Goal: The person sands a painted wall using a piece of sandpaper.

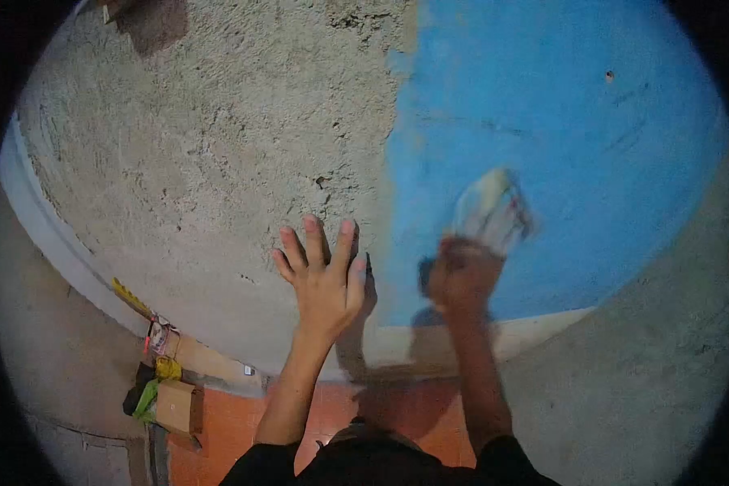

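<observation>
My left hand (pixel 322 283) lies with its fingers spread on the rough grey plaster (pixel 219 162) of the wall, holding nothing. To its right, my right hand (pixel 466 275) is closed around a whitish, crumpled-looking item (pixel 498 212), blurred by motion, with reddish marks on it. That item is over the blue painted part (pixel 575 178) of the wall; whether it touches the paint cannot be made out. The edge between grey plaster and blue paint runs roughly vertically between my two hands.
Orange floor tiles (pixel 227 429) show below the wall. At the lower left stand a cardboard box (pixel 180 407), a yellow item (pixel 168 368) and a green one (pixel 147 400). A small hole (pixel 610 77) marks the blue paint at the upper right.
</observation>
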Motion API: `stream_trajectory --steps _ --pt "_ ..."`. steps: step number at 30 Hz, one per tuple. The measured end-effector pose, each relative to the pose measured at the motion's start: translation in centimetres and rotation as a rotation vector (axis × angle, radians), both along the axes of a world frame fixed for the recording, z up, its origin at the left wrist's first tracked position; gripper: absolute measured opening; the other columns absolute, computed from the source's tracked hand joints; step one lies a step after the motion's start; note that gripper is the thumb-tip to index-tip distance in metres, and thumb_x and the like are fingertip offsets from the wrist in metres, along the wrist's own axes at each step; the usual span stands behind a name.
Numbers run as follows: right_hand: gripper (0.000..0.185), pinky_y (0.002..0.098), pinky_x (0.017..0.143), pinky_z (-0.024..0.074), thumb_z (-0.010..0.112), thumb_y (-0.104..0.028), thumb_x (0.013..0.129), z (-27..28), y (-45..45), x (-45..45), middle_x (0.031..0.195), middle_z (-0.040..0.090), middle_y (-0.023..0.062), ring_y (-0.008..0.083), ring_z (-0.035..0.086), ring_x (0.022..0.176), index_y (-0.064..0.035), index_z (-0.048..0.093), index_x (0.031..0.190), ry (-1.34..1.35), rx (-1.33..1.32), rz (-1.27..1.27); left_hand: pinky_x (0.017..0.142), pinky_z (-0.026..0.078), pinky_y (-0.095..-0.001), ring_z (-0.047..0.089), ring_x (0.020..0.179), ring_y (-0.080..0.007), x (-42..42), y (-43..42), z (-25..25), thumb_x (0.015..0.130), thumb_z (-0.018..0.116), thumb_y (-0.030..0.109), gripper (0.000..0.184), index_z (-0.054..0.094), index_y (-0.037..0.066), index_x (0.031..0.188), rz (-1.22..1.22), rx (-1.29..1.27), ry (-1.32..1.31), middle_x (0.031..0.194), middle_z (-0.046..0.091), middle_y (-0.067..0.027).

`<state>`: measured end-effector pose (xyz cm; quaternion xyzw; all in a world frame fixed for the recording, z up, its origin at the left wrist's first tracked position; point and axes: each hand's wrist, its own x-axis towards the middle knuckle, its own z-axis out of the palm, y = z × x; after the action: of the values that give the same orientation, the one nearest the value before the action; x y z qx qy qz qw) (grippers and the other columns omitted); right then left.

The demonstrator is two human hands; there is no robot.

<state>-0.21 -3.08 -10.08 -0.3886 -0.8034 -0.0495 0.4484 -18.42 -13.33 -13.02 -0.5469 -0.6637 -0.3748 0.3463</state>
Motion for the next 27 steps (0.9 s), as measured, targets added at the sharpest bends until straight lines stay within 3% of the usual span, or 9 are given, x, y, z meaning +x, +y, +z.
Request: stream_trajectory --steps 3,6,8,11,14,16,20,23,27 --pt "0.065 0.0695 0.106 0.0263 0.059 -0.025 0.091 0.6 0.8 0.1 0.146 0.034 0.0369 0.0567 0.035 0.132 0.0034 0.039 0.146 -0.153 -0.256 -0.044 0.112 -0.01 -0.0642 -0.012 0.149 -0.0445 -0.1 0.0 -0.5 0.1 0.045 0.036 0.059 0.033 0.015 0.155 0.021 -0.018 -0.006 0.165 0.0 -0.0171" --pt "0.068 0.07 0.106 0.0255 0.063 -0.023 0.087 -8.9 -1.1 -1.9 0.148 0.031 0.0361 0.0587 0.035 0.129 0.0039 0.04 0.145 -0.021 0.336 -0.083 0.112 -0.01 -0.0646 -0.011 0.149 -0.044 -0.3 0.0 -0.2 0.1 0.045 0.039 0.06 0.033 0.016 0.155 0.02 -0.021 0.001 0.165 0.0 -0.0166" --pt "0.063 0.0649 0.111 0.0265 0.063 -0.022 0.09 -15.7 -4.4 -1.2 0.142 0.034 0.0358 0.0613 0.03 0.131 -0.0006 0.039 0.145 -0.132 -0.241 0.053 0.112 -0.009 -0.0654 -0.011 0.149 -0.0434 -0.1 -0.2 -0.1 0.099 0.046 0.04 0.061 0.034 0.017 0.154 0.013 -0.027 -0.009 0.165 0.0 -0.0164" --pt "0.059 0.0646 0.11 0.0269 0.058 -0.026 0.095 -18.1 -1.8 -0.1 0.139 0.037 0.0347 0.0589 0.032 0.131 0.0003 0.038 0.144 -0.097 0.163 0.003 0.111 -0.008 -0.0666 -0.009 0.149 -0.0435 -0.4 -0.5 0.0 0.098 0.047 0.039 0.061 0.034 0.018 0.154 0.0 -0.048 -0.006 0.165 0.001 -0.0157" --pt "0.063 0.0702 0.102 0.0288 0.067 -0.023 0.086 -4.1 -0.9 0.6 0.143 0.036 0.0297 0.0587 0.036 0.126 0.0048 0.046 0.138 0.221 -0.042 0.046 0.111 -0.008 -0.0674 -0.008 0.149 -0.044 -0.5 -1.1 0.3 0.097 0.048 0.035 0.059 0.038 0.019 0.153 -0.073 -0.035 -0.021 0.165 0.004 -0.0161" --pt "0.054 0.0701 0.1 0.0283 0.063 -0.021 0.09 -2.4 -0.5 0.2 0.144 0.035 0.0309 0.0591 0.037 0.125 0.0059 0.047 0.134 0.475 -0.434 0.179 0.111 -0.009 -0.0667 -0.007 0.149 -0.0448 -0.4 -2.1 1.1 0.097 0.048 0.035 0.058 0.041 0.018 0.151 -0.082 -0.082 -0.022 0.165 0.007 -0.0164" --pt "0.046 0.0701 0.101 0.0254 0.054 -0.017 0.095 -7.1 -3.0 -6.4 0.141 0.033 0.0392 0.0602 0.037 0.124 0.0082 0.042 0.132 0.185 0.259 -0.152 0.111 -0.011 -0.0653 -0.007 0.148 -0.0461 -1.5 -2.6 1.4 0.095 0.05 0.035 0.056 0.046 0.018 0.149 -0.084 -0.064 0.042 0.165 0.01 -0.0167" --pt "0.053 0.071 0.103 0.0237 0.053 -0.022 0.096 -15.3 -6.2 -10.0 0.14 0.032 0.0426 0.0625 0.033 0.127 0.0075 0.038 0.137 0.266 0.024 -0.135 0.11 -0.015 -0.0631 -0.005 0.149 -0.0454 -3.0 -2.3 0.6 0.089 0.059 0.035 0.059 0.05 0.025 0.146 -0.17 -0.044 0.049 0.164 0.018 -0.0131" --pt "0.053 0.0715 0.106 0.0207 0.046 -0.026 0.099 -11.2 -5.1 -8.2 0.146 0.029 0.039 0.0645 0.027 0.131 0.0057 0.036 0.141 0.298 0.093 -0.149 0.104 -0.013 -0.0741 -0.013 0.146 -0.0517 -4.0 -2.5 0.0 0.092 0.057 0.039 0.063 0.044 0.018 0.15 -0.252 -0.11 0.114 0.164 0.009 -0.0184"
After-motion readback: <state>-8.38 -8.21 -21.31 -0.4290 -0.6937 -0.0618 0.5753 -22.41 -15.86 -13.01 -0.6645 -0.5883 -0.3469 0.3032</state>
